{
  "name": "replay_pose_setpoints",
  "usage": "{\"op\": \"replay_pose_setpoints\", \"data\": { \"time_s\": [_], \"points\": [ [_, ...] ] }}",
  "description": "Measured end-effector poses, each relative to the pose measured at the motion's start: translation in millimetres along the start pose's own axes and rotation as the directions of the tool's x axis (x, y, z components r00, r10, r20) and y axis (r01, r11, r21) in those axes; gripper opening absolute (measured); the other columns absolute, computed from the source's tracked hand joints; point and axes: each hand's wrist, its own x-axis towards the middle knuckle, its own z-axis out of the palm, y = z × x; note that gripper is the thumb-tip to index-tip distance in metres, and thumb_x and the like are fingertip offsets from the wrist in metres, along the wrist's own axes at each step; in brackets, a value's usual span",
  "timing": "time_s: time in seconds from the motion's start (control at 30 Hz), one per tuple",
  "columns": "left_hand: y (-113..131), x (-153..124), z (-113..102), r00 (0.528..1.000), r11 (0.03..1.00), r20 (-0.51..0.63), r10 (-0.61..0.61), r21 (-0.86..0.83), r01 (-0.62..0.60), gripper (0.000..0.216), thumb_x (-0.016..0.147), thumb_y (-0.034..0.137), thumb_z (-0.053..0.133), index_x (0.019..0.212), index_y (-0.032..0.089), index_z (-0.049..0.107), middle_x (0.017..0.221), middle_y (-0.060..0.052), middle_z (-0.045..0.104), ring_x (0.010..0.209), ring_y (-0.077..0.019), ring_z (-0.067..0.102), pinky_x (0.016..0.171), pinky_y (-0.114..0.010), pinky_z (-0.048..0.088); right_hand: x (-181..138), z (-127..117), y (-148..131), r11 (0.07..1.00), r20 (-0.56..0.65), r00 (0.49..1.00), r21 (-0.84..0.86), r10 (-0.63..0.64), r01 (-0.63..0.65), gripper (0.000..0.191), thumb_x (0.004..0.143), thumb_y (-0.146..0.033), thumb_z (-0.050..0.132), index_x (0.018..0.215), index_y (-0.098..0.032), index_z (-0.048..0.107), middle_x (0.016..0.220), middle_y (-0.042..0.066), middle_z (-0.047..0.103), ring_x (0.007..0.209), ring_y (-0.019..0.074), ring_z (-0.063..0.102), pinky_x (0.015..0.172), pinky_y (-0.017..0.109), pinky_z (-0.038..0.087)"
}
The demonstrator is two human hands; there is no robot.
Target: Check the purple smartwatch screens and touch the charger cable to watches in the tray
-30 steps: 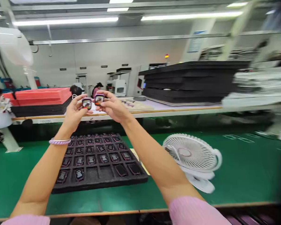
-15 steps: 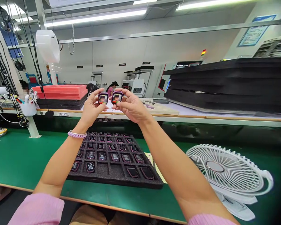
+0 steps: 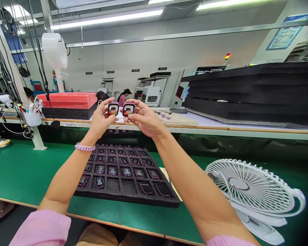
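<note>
Two small smartwatch bodies without straps are held up side by side, their lit screens facing me. My left hand (image 3: 102, 116) pinches the left smartwatch (image 3: 113, 109) between thumb and fingers. The right smartwatch (image 3: 128, 109) is gripped the same way by my right hand (image 3: 146, 118). Each screen shows a small colour picture. Below my wrists lies a black foam tray (image 3: 125, 196) with rows of watch bodies in its pockets, many with white text on their screens. Two pockets in its front row hold nothing.
A white fan (image 3: 254, 186) lies at the right of the green bench (image 3: 20, 174). On the shelf stand red foam trays (image 3: 69, 100) at left and tall black stacks (image 3: 246, 92) at right. A pen cup (image 3: 34, 118) and hanging cables are at left. A person (image 3: 123, 97) sits far back.
The view has shifted slightly, so the surroundings sit a little further right. Both hands keep their hold on the smartwatches, and the right one looks a bit more level.
</note>
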Motion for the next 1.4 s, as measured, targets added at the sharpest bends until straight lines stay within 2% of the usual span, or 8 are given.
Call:
{"op": "replay_pose_setpoints", "data": {
  "time_s": [0.23, 0.37, 0.5, 0.77, 0.9, 1.07, 1.27, 1.4],
  "points": [
    [-0.6, -3.3, -0.3, 0.998, 0.999, 0.041, 0.044, -0.009, -0.044, 0.059, 0.071, 0.022, 0.074, 0.127, 0.022, 0.054, 0.090, 0.001, 0.064, 0.066, -0.0088, 0.064, 0.064, -0.020, 0.055, -3.0, -1.8, 4.9, 1.000, 0.024, 0.999, 0.016, -0.025, 0.024, 0.059, 0.067, -0.026, 0.087, 0.118, -0.024, 0.056, 0.100, 0.002, 0.068, 0.073, 0.0160, 0.063, 0.073, 0.029, 0.058],
    [-4.8, -5.3, -2.3, 0.995, 0.998, 0.084, 0.057, 0.022, -0.060, 0.061, 0.073, 0.020, 0.071, 0.130, 0.023, 0.052, 0.093, 0.000, 0.065, 0.070, -0.0097, 0.066, 0.067, -0.020, 0.057, -4.6, -4.0, 9.1, 0.999, 0.031, 0.999, 0.038, -0.027, 0.026, 0.060, 0.065, -0.019, 0.078, 0.121, -0.023, 0.054, 0.105, 0.003, 0.068, 0.077, 0.0158, 0.065, 0.072, 0.026, 0.056],
    [-5.7, -6.7, -2.3, 0.993, 0.997, 0.102, 0.056, 0.037, -0.060, 0.059, 0.073, 0.019, 0.068, 0.130, 0.023, 0.052, 0.095, -0.001, 0.066, 0.067, -0.0092, 0.066, 0.067, -0.021, 0.058, -5.7, -4.7, 11.6, 0.998, 0.046, 0.999, 0.057, -0.019, 0.017, 0.059, 0.065, -0.017, 0.073, 0.120, -0.022, 0.054, 0.103, 0.002, 0.069, 0.071, 0.0150, 0.065, 0.069, 0.026, 0.055],
    [-3.0, -6.6, -0.5, 0.998, 0.999, 0.060, 0.033, 0.030, -0.034, 0.049, 0.075, 0.026, 0.074, 0.121, 0.020, 0.059, 0.083, 0.001, 0.066, 0.056, -0.0069, 0.061, 0.057, -0.017, 0.054, -5.0, -5.7, 16.8, 0.997, 0.079, 0.996, 0.076, -0.034, 0.028, 0.049, 0.078, -0.030, 0.079, 0.119, -0.020, 0.054, 0.096, 0.000, 0.067, 0.069, 0.0148, 0.065, 0.067, 0.025, 0.053],
    [-2.6, -8.6, -0.5, 0.998, 1.000, 0.066, 0.020, 0.023, -0.021, 0.048, 0.075, 0.026, 0.074, 0.121, 0.019, 0.059, 0.086, 0.001, 0.067, 0.056, -0.0074, 0.062, 0.057, -0.018, 0.055, -6.2, -7.5, 17.6, 0.997, 0.073, 0.997, 0.069, -0.030, 0.025, 0.050, 0.077, -0.030, 0.079, 0.120, -0.020, 0.054, 0.098, 0.001, 0.067, 0.071, 0.0155, 0.065, 0.067, 0.026, 0.053],
    [-0.5, -10.6, 0.5, 0.997, 0.999, 0.073, -0.035, 0.036, 0.032, 0.050, 0.076, 0.018, 0.065, 0.125, 0.019, 0.056, 0.092, -0.001, 0.069, 0.061, -0.0085, 0.066, 0.063, -0.019, 0.059, -7.2, -8.3, 17.5, 0.997, 0.068, 0.997, 0.072, -0.021, 0.016, 0.051, 0.072, -0.025, 0.078, 0.117, -0.021, 0.056, 0.096, 0.000, 0.067, 0.068, 0.0152, 0.065, 0.068, 0.027, 0.054],
    [3.1, -12.2, 2.1, 0.995, 0.997, 0.064, -0.071, 0.047, 0.068, 0.043, 0.082, 0.022, 0.061, 0.125, 0.019, 0.056, 0.088, 0.000, 0.067, 0.058, -0.0077, 0.065, 0.062, -0.019, 0.060, -7.0, -8.5, 19.1, 0.998, 0.047, 0.998, 0.050, -0.035, 0.033, 0.047, 0.080, -0.036, 0.083, 0.116, -0.021, 0.057, 0.095, 0.002, 0.067, 0.066, 0.0146, 0.063, 0.063, 0.025, 0.054],
    [3.5, -13.5, 2.0, 0.994, 0.996, 0.067, -0.086, 0.018, 0.085, 0.043, 0.081, 0.021, 0.062, 0.123, 0.018, 0.057, 0.088, 0.000, 0.067, 0.057, -0.0095, 0.066, 0.061, -0.022, 0.061, -8.7, -9.1, 19.5, 0.997, 0.047, 0.998, 0.064, -0.044, 0.041, 0.047, 0.078, -0.034, 0.085, 0.114, -0.020, 0.059, 0.095, 0.002, 0.067, 0.065, 0.0136, 0.063, 0.064, 0.025, 0.057]
  ]
}}
